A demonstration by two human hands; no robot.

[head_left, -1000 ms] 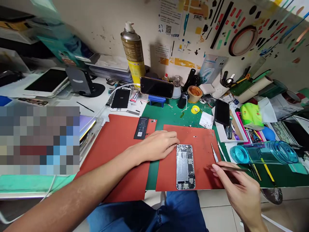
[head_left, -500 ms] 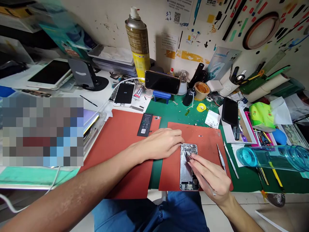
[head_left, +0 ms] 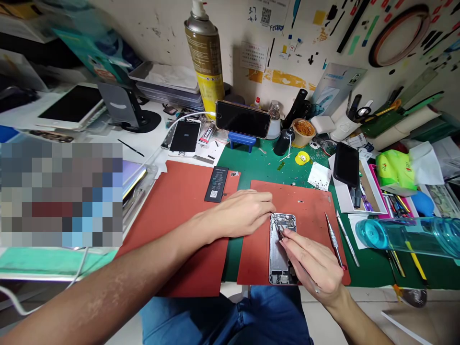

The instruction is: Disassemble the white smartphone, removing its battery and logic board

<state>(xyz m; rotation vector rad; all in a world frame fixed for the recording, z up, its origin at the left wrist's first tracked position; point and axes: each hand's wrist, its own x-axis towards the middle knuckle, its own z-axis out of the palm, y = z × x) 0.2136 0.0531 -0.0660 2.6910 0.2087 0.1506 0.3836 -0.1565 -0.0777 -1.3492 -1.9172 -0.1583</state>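
An opened phone body (head_left: 281, 249) with its insides showing lies on a red mat (head_left: 309, 225) near the table's front edge. My left hand (head_left: 244, 211) rests flat on the mat with its fingertips against the phone's upper left corner. My right hand (head_left: 316, 266) is closed in a pinch on thin tweezers (head_left: 278, 231), whose tips touch the upper part of the phone's inside. A black phone battery (head_left: 216, 184) lies on a second red mat (head_left: 179, 225) to the left.
A metal screwdriver (head_left: 334, 239) lies right of the phone. A blue bottle (head_left: 409, 235) lies on its side at the right. A spray can (head_left: 205, 57), a propped phone (head_left: 242, 119), a white phone (head_left: 184, 137), tool holders and a tablet (head_left: 72, 106) crowd the back.
My right hand came in from the right with the tweezers and set their tips in the phone's upper part. My left hand stayed at the phone's corner.
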